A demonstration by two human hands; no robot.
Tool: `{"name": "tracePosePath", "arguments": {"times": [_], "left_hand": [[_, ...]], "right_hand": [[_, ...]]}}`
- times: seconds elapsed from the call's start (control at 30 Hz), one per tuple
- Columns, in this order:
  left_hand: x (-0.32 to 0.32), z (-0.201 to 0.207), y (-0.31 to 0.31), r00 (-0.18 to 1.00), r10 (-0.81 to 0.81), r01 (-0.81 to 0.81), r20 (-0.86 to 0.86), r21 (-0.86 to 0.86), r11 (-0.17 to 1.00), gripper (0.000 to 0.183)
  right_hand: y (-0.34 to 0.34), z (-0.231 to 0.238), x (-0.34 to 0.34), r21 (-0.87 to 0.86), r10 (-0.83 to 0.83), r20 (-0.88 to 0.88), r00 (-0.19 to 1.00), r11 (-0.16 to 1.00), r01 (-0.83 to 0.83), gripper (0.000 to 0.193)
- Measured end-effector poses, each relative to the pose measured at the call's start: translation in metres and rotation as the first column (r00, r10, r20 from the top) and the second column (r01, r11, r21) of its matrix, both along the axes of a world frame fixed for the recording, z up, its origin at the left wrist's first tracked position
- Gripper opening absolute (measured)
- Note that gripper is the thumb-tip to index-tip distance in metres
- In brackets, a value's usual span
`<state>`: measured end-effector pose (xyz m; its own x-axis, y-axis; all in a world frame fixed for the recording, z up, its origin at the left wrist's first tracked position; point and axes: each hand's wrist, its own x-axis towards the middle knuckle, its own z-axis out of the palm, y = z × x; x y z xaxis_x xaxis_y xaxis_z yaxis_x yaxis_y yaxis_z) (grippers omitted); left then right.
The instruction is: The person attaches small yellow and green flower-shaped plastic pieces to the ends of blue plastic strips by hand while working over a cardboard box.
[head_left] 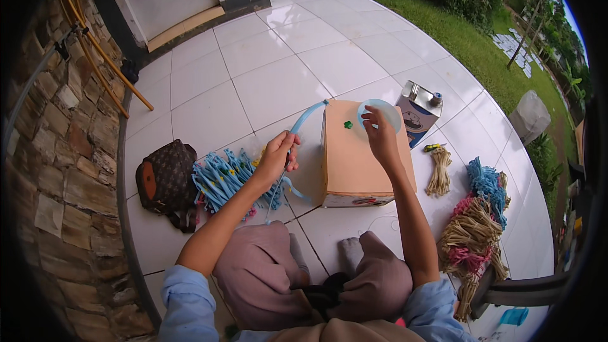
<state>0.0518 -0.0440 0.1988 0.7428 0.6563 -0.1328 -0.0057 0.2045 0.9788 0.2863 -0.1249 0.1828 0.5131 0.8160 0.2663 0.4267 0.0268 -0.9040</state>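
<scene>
My left hand (pixel 277 157) is closed around a light blue strap (pixel 308 116). One end of the strap reaches up to the far left corner of a peach-topped box (pixel 354 164), and a thin tail hangs below the hand. Over the box, my right hand (pixel 379 130) dips its bent fingers into a shallow, pale blue translucent bowl (pixel 391 114). Thumb and fingers are close together there; whether they pinch anything is too small to tell. A small green piece (pixel 348 125) lies on the box top beside the bowl.
Left of the box are a pile of blue straps (pixel 221 174) and a brown patterned backpack (pixel 166 176). On the right stand a metal can (pixel 418 113), a yellow cutter (pixel 434 147), a beige cord bundle (pixel 439 174) and a heap of beige, pink and blue bundles (pixel 472 234).
</scene>
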Motion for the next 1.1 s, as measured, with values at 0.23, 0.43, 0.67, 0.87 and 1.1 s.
{"name": "tracePosePath", "arguments": {"times": [0.23, 0.43, 0.67, 0.87, 1.1], "left_hand": [[0.011, -0.017, 0.002, 0.997, 0.032, -0.030, -0.074, 0.029, 0.999, 0.027], [0.006, -0.029, 0.008, 0.991, 0.037, -0.034, -0.131, 0.027, 0.999, 0.026], [0.008, -0.027, 0.009, 0.994, 0.036, -0.037, -0.105, -0.003, 0.999, 0.026], [0.010, -0.013, -0.002, 0.994, 0.077, -0.082, -0.082, -0.048, 0.995, 0.028], [0.020, 0.008, -0.014, 0.999, 0.016, -0.010, 0.050, -0.112, 0.994, 0.030]], "right_hand": [[0.040, -0.072, -0.009, -0.033, 0.036, 0.726, 0.687, 0.999, -0.018, 0.046], [0.049, -0.083, -0.010, -0.090, 0.019, 0.839, 0.543, 0.991, 0.104, 0.046], [0.043, -0.077, -0.010, -0.020, 0.005, 0.812, 0.584, 1.000, 0.020, 0.041], [0.008, -0.016, -0.058, 0.200, -0.041, 0.395, 0.918, 0.979, -0.042, 0.045], [-0.015, 0.026, -0.087, 0.333, 0.084, 0.552, 0.830, 0.890, -0.311, 0.060]]}}
